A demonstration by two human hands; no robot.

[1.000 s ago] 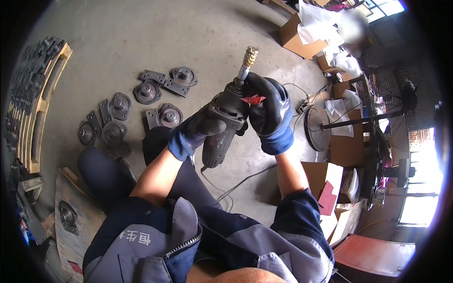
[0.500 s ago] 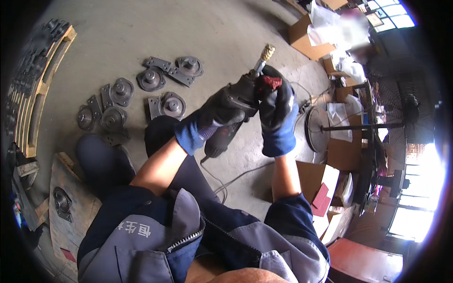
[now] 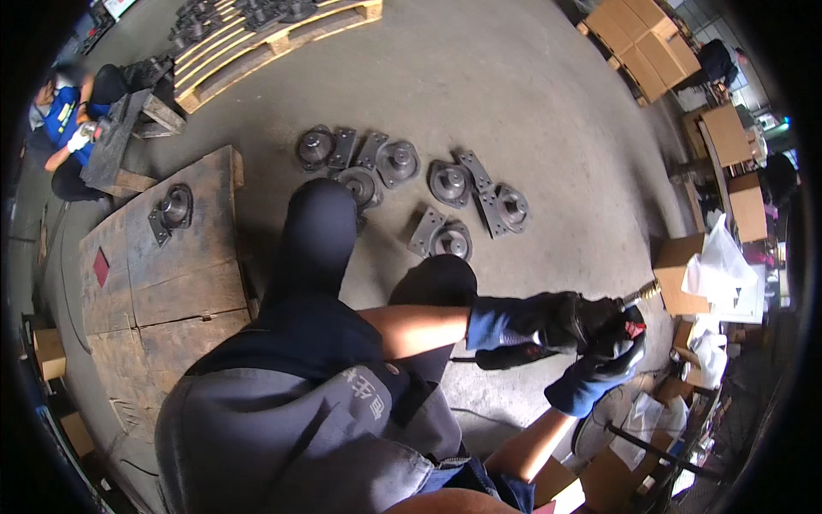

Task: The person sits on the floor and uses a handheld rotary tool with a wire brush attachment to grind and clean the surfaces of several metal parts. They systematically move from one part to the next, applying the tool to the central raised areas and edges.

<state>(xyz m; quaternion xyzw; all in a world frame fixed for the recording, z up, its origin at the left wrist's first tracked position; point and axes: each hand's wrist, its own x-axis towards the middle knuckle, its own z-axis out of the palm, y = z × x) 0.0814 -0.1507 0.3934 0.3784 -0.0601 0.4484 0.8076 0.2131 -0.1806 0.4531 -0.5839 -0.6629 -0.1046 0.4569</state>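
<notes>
My left hand (image 3: 548, 321), in a black-and-blue work glove, is wrapped round the body of a dark corded power tool (image 3: 505, 356). A brass-coloured, ridged bit (image 3: 648, 290) sticks out from its front end. My right hand (image 3: 612, 351), gloved alike, is closed at the tool's head, beside the bit. A crumpled red piece (image 3: 634, 329) shows between its fingers; its kind is unclear. Several dark metal flanges with raised hubs and drilled plates (image 3: 451, 183) lie on the floor beyond my knees. Another flange (image 3: 175, 206) rests on a wooden board (image 3: 184, 287) to my left.
A pallet (image 3: 282, 43) bearing dark parts stands at the far left. Nearer, a co-worker (image 3: 64, 116) sits by a wooden bench (image 3: 120, 141). Cartons (image 3: 638, 43) and white plastic bags (image 3: 723, 265) line the right side. A red scrap (image 3: 101, 266) lies on the board.
My view has swung left, bringing the wooden board and the co-worker into sight. Both hands and the tool now appear farther right and lower, with the bit pointing right; the grip looks the same.
</notes>
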